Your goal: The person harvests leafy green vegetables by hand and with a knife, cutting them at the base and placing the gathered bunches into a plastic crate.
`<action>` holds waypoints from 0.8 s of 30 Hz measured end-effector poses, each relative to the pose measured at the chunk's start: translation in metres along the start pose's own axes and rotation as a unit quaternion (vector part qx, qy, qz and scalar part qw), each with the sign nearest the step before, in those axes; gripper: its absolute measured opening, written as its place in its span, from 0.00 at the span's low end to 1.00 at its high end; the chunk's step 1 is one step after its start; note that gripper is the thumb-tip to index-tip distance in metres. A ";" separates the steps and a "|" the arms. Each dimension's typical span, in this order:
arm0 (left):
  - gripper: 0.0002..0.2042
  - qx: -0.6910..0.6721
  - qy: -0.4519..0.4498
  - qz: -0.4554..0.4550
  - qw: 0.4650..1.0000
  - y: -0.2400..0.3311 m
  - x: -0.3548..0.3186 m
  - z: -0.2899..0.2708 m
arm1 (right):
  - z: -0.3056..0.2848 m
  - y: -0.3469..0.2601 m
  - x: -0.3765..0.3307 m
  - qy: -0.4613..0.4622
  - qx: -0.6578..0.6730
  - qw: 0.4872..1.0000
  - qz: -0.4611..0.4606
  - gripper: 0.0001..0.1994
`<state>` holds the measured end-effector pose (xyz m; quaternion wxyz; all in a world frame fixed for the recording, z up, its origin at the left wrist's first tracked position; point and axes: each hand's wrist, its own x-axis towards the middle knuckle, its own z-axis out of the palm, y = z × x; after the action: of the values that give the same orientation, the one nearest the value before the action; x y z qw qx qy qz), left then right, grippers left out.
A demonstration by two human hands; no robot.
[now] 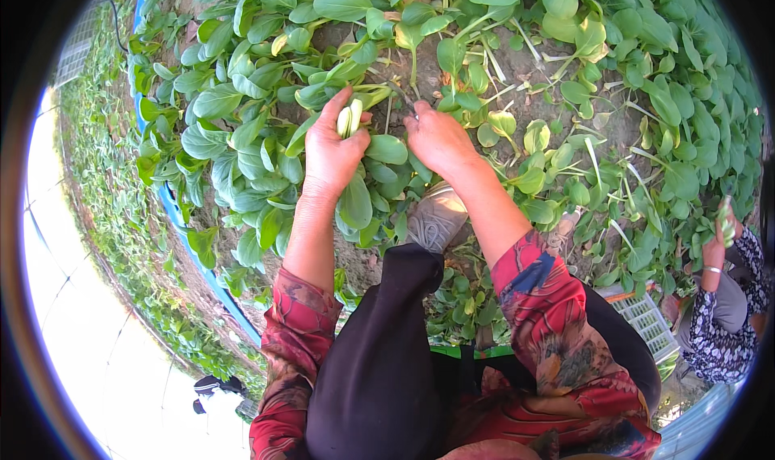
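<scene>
Left hand (331, 149) closed around bok choy (349, 119), pale stalks; light, crisp, bruises easily, hold near base. Right hand (437, 137) curled, grip unclear.

Leafy plants (234, 97) crowd bare soil (517, 69).

Vegetable plot under cover: leafy greens (242, 129) rooted in bare soil (557, 105), translucent sheeting (73, 299) at frame left.
</scene>
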<state>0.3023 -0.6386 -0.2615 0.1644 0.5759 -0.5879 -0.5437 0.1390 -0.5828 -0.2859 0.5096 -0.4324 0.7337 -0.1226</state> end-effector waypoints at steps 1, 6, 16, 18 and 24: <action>0.30 -0.001 -0.002 0.001 1.000 0.000 -0.001 0.000 | 0.000 -0.001 0.001 -0.001 -0.007 1.000 0.007 0.17; 0.29 0.106 0.018 0.034 0.994 -0.006 0.004 -0.005 | 0.007 0.007 0.004 -0.007 0.010 1.000 -0.003 0.17; 0.21 -0.078 0.045 -0.069 0.994 -0.012 0.005 -0.002 | 0.010 0.007 0.024 -0.051 0.114 0.992 0.030 0.18; 0.18 -0.117 0.043 -0.090 0.988 -0.012 0.004 -0.005 | 0.015 0.013 0.023 -0.033 0.068 0.997 0.002 0.17; 0.17 -0.202 0.070 -0.106 0.971 -0.005 -0.009 -0.019 | 0.052 0.046 -0.004 -0.031 0.124 0.992 0.001 0.16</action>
<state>0.3228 -0.6376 -0.2551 0.2598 0.6266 -0.3889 -0.6233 0.1607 -0.5387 -0.3348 0.5819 -0.3685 0.6973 -0.1984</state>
